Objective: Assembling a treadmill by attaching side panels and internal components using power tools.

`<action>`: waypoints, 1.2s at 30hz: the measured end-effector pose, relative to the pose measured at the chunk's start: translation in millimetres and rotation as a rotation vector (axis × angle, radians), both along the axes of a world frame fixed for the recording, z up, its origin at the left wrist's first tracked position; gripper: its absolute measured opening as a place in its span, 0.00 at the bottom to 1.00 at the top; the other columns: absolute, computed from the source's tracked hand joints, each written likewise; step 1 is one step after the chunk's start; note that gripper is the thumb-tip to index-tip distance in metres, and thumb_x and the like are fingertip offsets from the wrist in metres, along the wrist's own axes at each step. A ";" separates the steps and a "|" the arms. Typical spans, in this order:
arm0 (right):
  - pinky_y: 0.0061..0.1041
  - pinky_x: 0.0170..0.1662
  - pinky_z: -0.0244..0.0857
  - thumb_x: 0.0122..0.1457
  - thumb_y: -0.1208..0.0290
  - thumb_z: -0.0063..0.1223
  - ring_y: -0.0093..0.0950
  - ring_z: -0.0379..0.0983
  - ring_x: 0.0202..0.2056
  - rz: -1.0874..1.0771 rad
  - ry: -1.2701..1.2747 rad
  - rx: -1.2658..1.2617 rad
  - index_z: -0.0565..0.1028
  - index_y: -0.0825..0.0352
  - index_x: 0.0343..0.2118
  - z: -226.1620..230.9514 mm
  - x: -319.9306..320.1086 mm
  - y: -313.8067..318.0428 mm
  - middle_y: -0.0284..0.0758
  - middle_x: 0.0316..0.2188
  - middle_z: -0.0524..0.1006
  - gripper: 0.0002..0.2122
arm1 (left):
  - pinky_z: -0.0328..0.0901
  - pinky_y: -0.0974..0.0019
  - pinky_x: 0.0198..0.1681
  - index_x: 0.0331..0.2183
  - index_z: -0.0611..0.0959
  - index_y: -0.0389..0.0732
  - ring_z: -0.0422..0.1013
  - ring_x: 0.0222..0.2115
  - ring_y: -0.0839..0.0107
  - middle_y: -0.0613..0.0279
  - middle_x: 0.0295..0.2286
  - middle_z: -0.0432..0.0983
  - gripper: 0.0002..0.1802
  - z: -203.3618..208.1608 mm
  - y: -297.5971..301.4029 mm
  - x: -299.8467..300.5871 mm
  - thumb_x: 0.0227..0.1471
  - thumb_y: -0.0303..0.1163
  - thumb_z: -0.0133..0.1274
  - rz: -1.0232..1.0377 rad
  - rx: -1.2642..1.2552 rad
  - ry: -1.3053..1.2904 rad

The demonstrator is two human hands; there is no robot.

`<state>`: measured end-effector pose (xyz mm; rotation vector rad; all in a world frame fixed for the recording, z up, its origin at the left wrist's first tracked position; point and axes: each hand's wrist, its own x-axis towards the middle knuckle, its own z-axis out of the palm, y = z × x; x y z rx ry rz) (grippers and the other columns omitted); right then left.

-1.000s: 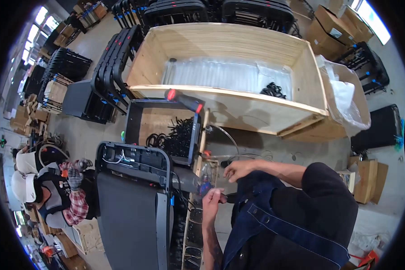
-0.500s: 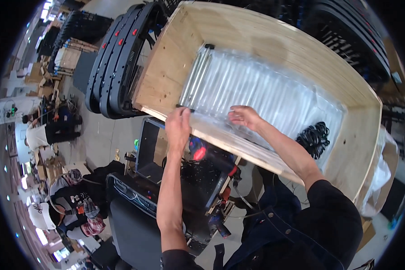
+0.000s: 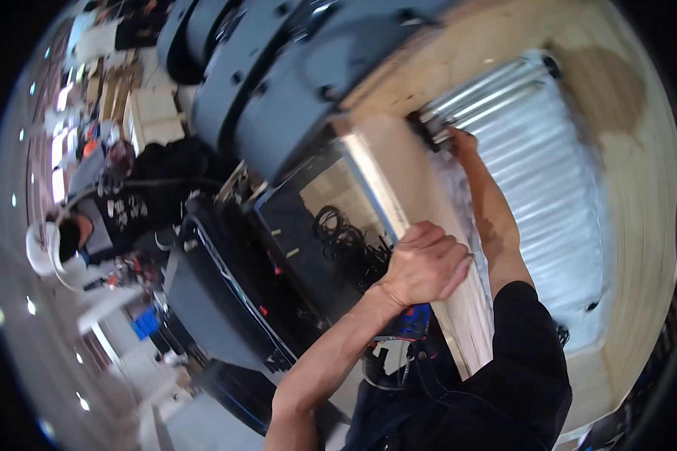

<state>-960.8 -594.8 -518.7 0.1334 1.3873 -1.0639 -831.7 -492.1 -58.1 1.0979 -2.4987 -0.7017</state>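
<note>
Reaching down into the wooden crate (image 3: 641, 192), the person's right hand (image 3: 462, 141) is at the black-capped ends of some bright metal tubes (image 3: 498, 104), which lie in the upper right of the frame. Its fingers are bent, but from where I stand I can't tell whether they pinch a tube or only touch one. Clear plastic sheeting (image 3: 538, 203) covers most of what else is in there, its ridges running across the crate. The left hand (image 3: 427, 263), just right of centre, is curled firmly over the crate's near rim.

Left of that rim sits a dark bin (image 3: 282, 244) with coiled black cords (image 3: 329, 231) and a heap of small black pieces I can't make out. A blue-and-red power tool (image 3: 412, 323) shows below the left hand, partly hidden by it. The person's sleeve covers most of a black bundle (image 3: 562, 333) at lower right. Grey frames (image 3: 278, 90) at the top are cut off and blurred.
</note>
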 end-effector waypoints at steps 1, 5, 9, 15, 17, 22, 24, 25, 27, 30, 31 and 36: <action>0.34 0.22 0.62 0.48 0.60 0.72 0.25 0.67 0.21 -0.050 0.091 0.044 0.75 0.60 0.25 -3.4 -27.3 -0.8 0.29 0.20 0.71 0.14 | 0.65 0.62 0.41 0.25 0.82 0.46 0.72 0.26 0.66 0.66 0.20 0.73 0.04 -1.0 -1.7 -8.5 0.48 0.33 0.58 -0.041 -0.001 0.031; 0.28 0.21 0.56 0.50 0.57 0.70 0.22 0.61 0.20 0.093 0.083 0.096 0.75 0.60 0.30 67.0 -24.8 17.2 0.28 0.23 0.71 0.15 | 0.65 0.63 0.40 0.21 0.78 0.46 0.70 0.24 0.67 0.66 0.18 0.70 0.08 -3.3 -2.0 5.0 0.48 0.35 0.59 -0.042 -0.012 0.048; 0.29 0.35 0.71 0.60 0.69 0.57 0.26 0.75 0.32 -0.124 -0.208 -0.210 0.75 0.62 0.39 185.0 -65.6 80.4 0.33 0.33 0.77 0.07 | 0.65 0.62 0.40 0.21 0.78 0.45 0.71 0.25 0.65 0.65 0.19 0.72 0.10 6.4 -4.3 1.4 0.50 0.35 0.57 -0.058 -0.090 0.094; 0.27 0.40 0.72 0.58 0.68 0.60 0.26 0.76 0.34 0.243 0.047 -0.199 0.76 0.69 0.44 394.9 -133.7 249.6 0.34 0.32 0.78 0.14 | 0.64 0.58 0.50 0.46 0.80 0.44 0.75 0.41 0.59 0.56 0.36 0.79 0.20 22.6 17.9 4.1 0.50 0.37 0.58 -0.020 -0.014 0.056; 0.27 0.36 0.72 0.53 0.69 0.63 0.26 0.76 0.30 0.403 0.146 -0.229 0.72 0.71 0.48 494.0 -109.1 312.8 0.34 0.29 0.77 0.21 | 0.62 0.53 0.55 0.54 0.75 0.44 0.71 0.48 0.53 0.50 0.48 0.74 0.29 34.9 44.2 15.8 0.49 0.34 0.59 0.105 0.047 0.135; 0.25 0.36 0.72 0.47 0.71 0.65 0.27 0.78 0.28 0.741 0.237 -0.243 0.68 0.77 0.56 700.4 -61.7 452.4 0.37 0.29 0.80 0.32 | 0.60 0.49 0.64 0.58 0.72 0.47 0.67 0.56 0.52 0.50 0.52 0.71 0.36 141.0 169.0 18.1 0.44 0.31 0.61 -0.429 -0.532 0.276; 0.24 0.37 0.72 0.41 0.71 0.65 0.29 0.79 0.28 0.803 0.118 -0.307 0.69 0.80 0.57 745.1 -40.0 486.1 0.40 0.28 0.81 0.37 | 0.64 0.50 0.57 0.57 0.71 0.43 0.72 0.49 0.56 0.55 0.42 0.74 0.37 198.2 218.0 44.1 0.43 0.31 0.62 -0.610 -0.424 0.298; 0.24 0.36 0.72 0.37 0.65 0.68 0.28 0.79 0.29 0.868 0.088 -0.311 0.70 0.82 0.56 760.9 -27.9 495.9 0.41 0.29 0.81 0.40 | 0.68 0.51 0.52 0.56 0.71 0.40 0.75 0.43 0.58 0.59 0.36 0.74 0.38 215.7 240.5 60.0 0.42 0.34 0.63 -0.682 -0.365 0.249; 0.24 0.36 0.72 0.33 0.63 0.67 0.29 0.80 0.29 0.847 -0.041 -0.332 0.72 0.83 0.53 781.8 3.7 505.5 0.42 0.29 0.81 0.41 | 0.71 0.56 0.37 0.55 0.70 0.36 0.76 0.34 0.61 0.63 0.28 0.70 0.40 235.1 276.3 97.2 0.42 0.41 0.65 -0.633 -0.490 0.238; 0.24 0.38 0.71 0.45 0.52 0.62 0.28 0.79 0.32 1.163 0.267 -0.601 0.80 0.79 0.40 724.4 3.8 486.8 0.40 0.28 0.81 0.30 | 0.72 0.51 0.31 0.54 0.68 0.36 0.78 0.30 0.54 0.53 0.29 0.73 0.33 293.4 311.6 176.3 0.56 0.48 0.57 -0.618 -0.037 0.122; 0.22 0.38 0.68 0.52 0.44 0.60 0.25 0.77 0.32 0.950 0.176 -0.734 0.78 0.76 0.44 725.8 41.2 473.1 0.37 0.28 0.80 0.32 | 0.72 0.47 0.29 0.54 0.67 0.35 0.78 0.28 0.50 0.49 0.30 0.74 0.32 298.4 324.1 197.5 0.59 0.48 0.55 -0.533 0.070 0.118; 0.18 0.29 0.65 0.63 0.52 0.57 0.18 0.73 0.27 0.962 0.323 -0.568 0.74 0.69 0.48 613.5 135.0 373.4 0.30 0.28 0.76 0.22 | 0.69 0.52 0.29 0.57 0.62 0.35 0.76 0.26 0.51 0.50 0.31 0.74 0.27 301.3 363.1 275.2 0.64 0.37 0.50 -0.112 0.604 0.476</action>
